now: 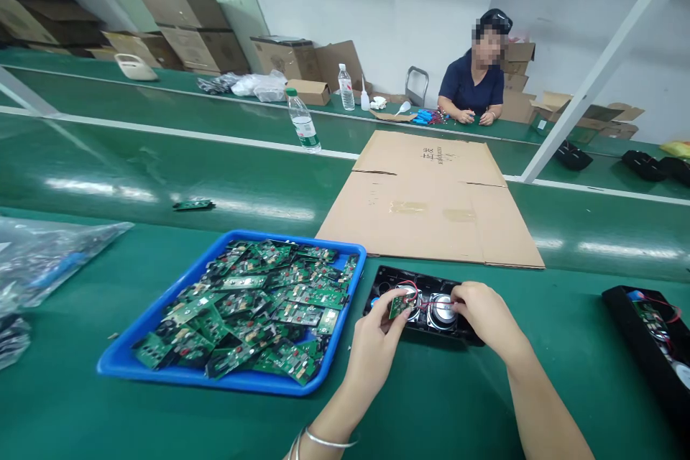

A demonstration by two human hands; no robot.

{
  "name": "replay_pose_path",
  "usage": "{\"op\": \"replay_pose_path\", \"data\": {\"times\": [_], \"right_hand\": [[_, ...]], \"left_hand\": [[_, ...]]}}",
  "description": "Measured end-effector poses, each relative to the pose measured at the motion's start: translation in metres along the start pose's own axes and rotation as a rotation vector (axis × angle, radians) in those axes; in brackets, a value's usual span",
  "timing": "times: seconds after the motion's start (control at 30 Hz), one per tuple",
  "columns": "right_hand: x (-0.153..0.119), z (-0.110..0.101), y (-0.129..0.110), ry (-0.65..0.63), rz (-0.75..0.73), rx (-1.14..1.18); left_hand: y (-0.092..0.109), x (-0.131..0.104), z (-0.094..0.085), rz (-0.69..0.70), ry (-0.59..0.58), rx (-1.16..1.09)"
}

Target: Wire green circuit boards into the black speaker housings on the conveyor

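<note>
The big blue plastic tray (205,384) sits on the green table (458,402), full of a messy heap of green circuit boards (253,302). Just to the right of the tray, an open black plastic shell (380,279) lies with its inside facing up, so the two round silver speakers (443,310) in it can be seen and reached. The left hand (377,334) is over the end of the shell nearest the tray. Its thumb and fingers are closed on a small green circuit board (399,306), holding it by the edges, maybe so its top parts show and don't get squashed. The right hand (485,313) is over the shell's end farther from the tray. Its fingertips are pinched together and seem to grip a thin red wire (431,302), which runs over the speakers. A small pinch like that suits such a skinny wire, and holding both bits apart likely stops the wire from getting tangled. The shell is so close to the tray that the boards are easy to grab. Far to the right of the tray is another black case (628,334), with wires inside. Behind the tray and to its right lies a flat brown cardboard sheet (431,230), and a person in a dark blue shirt (468,86) sits beyond it.
</note>
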State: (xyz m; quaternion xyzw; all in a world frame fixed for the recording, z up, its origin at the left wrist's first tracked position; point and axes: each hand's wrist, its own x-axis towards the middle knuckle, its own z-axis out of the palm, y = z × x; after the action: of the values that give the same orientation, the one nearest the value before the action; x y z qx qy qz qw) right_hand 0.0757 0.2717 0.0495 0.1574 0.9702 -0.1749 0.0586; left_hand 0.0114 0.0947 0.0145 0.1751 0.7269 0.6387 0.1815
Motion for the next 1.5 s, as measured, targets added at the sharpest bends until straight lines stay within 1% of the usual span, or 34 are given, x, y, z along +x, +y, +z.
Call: {"op": "replay_pose_path", "data": {"times": [0.07,0.13,0.17,0.23,0.3,0.33,0.4,0.5,0.6,0.77,0.83,1.1,1.2,1.37,1.5], "right_hand": [[0.004,0.003,-0.002,0.103,-0.083,0.187],[0.008,0.008,-0.006,0.152,-0.170,0.415],[0.011,0.011,-0.009,0.137,-0.194,0.526],[0.015,0.019,-0.014,0.062,-0.191,0.717],[0.019,0.026,-0.017,0.018,-0.154,0.812],[0.020,0.029,-0.018,0.026,-0.147,0.809],[0.020,0.031,-0.019,0.083,-0.181,0.711],[0.018,0.030,-0.018,0.175,-0.329,0.490],[0.013,0.031,-0.019,0.215,-0.437,0.337],[0.009,0.035,-0.023,0.253,-0.462,0.198],[0.009,0.036,-0.024,0.289,-0.474,0.150],[0.009,0.043,-0.031,0.547,-0.588,-0.146],[0.007,0.044,-0.035,0.612,-0.616,-0.207],[0.007,0.044,-0.037,0.662,-0.620,-0.238],[0.008,0.045,-0.033,0.588,-0.616,-0.193]], "left_hand": [[-0.001,0.000,0.000,-0.005,-0.012,0.001],[-0.001,0.001,0.000,-0.004,-0.020,-0.002],[0.000,0.001,0.000,-0.002,-0.018,-0.001],[0.002,0.001,0.000,0.000,-0.007,0.004],[0.003,0.001,0.000,0.000,0.003,0.007],[0.004,0.002,0.000,0.002,0.005,0.004],[0.004,0.002,0.000,0.007,0.002,0.002],[0.005,0.002,0.000,0.013,-0.016,0.016],[0.006,0.004,0.000,0.017,-0.054,0.036],[0.008,0.007,-0.001,0.008,-0.091,0.064],[0.007,0.008,-0.001,-0.004,-0.101,0.064],[0.005,0.011,-0.003,-0.060,-0.122,0.032],[0.006,0.012,-0.003,-0.071,-0.125,0.012],[0.010,0.012,-0.004,-0.066,-0.139,0.041],[0.010,0.012,-0.003,-0.054,-0.147,0.023]]}}
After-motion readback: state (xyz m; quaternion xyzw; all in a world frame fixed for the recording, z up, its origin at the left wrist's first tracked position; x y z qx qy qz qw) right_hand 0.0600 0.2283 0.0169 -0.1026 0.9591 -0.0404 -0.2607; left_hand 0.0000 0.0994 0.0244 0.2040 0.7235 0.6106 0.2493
